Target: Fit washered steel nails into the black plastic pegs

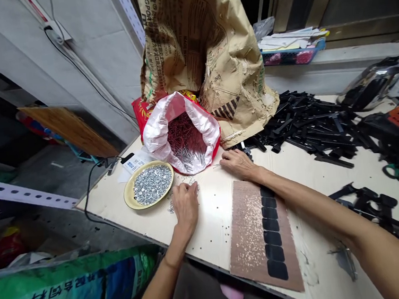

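My left hand [186, 207] is closed, its fingertips bent down at a scatter of small metal washers [171, 206] on the table. What it pinches, if anything, is hidden. Beside it is a yellow dish [129, 199] heaped with shiny washers [153, 184]. My right hand [239, 165] rests low over the table with fingers drawn together, and thin metal pins [217, 166] stick out at its fingertips. Between and behind both hands lies an open red bag with a white lining [156, 130], full of long thin metal pins [186, 139].
A brown board [244, 240] with a row of black rounded pads [273, 238] lies below my right forearm. Black parts [311, 123] pile up at the back right, near scissors [398, 174]. A large paper sack [232, 55] stands behind the bag. The table's front edge runs close to me.
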Action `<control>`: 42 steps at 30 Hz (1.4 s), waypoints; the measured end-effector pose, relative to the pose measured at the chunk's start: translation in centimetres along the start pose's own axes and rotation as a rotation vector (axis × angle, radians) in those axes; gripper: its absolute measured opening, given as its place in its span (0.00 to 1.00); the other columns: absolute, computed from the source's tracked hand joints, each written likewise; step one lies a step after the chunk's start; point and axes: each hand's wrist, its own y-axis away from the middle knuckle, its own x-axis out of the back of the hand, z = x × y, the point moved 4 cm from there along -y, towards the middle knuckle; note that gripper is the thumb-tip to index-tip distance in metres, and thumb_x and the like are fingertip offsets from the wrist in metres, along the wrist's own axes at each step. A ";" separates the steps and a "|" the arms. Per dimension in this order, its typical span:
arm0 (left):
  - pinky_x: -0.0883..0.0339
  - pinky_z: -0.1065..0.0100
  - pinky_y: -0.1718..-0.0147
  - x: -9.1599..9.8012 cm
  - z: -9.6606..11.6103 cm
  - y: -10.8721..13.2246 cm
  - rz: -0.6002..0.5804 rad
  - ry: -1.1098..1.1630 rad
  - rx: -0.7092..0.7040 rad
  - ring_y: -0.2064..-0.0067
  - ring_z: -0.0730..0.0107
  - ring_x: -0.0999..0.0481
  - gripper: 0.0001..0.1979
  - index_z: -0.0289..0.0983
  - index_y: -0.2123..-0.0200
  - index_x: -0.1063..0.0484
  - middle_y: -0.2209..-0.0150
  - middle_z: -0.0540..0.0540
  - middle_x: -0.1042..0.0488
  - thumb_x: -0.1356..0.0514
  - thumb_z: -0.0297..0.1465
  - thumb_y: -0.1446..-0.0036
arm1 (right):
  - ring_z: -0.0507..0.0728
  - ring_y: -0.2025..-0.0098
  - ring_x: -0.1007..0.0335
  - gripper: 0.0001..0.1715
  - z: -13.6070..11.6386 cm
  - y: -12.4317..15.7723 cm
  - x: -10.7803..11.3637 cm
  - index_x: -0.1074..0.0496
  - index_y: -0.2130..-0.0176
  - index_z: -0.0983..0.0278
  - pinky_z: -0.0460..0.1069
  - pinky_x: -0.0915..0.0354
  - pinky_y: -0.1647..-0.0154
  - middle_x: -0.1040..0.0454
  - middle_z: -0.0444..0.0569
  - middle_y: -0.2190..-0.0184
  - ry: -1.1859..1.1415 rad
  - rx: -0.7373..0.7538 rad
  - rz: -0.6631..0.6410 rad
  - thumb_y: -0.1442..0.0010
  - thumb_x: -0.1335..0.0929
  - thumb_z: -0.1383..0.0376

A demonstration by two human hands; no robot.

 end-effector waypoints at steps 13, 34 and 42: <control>0.38 0.59 0.62 -0.1 0.4 -1.3 -0.075 0.672 0.312 0.65 0.60 0.31 0.07 0.36 0.70 0.27 0.70 0.43 0.27 0.43 0.33 0.46 | 0.54 0.58 0.33 0.16 -3.4 5.2 6.4 0.30 0.50 0.62 0.48 0.38 0.59 0.26 0.50 0.60 -0.386 -0.297 0.243 0.34 0.41 0.66; 0.32 0.70 0.67 2.1 8.7 0.0 -0.152 1.779 0.611 0.72 0.77 0.28 0.14 0.32 0.69 0.28 0.72 0.51 0.27 0.30 0.33 0.59 | 0.50 0.64 0.32 0.13 -6.4 8.9 9.7 0.27 0.55 0.59 0.43 0.41 0.70 0.30 0.46 0.63 -0.388 -0.482 0.245 0.35 0.39 0.63; 0.32 0.69 0.65 2.2 9.5 0.1 -0.141 1.735 0.563 0.71 0.76 0.28 0.14 0.33 0.69 0.27 0.73 0.50 0.27 0.31 0.34 0.57 | 0.49 0.64 0.32 0.13 -6.2 9.4 9.8 0.27 0.55 0.58 0.43 0.42 0.71 0.30 0.45 0.63 -0.355 -0.518 0.224 0.34 0.39 0.63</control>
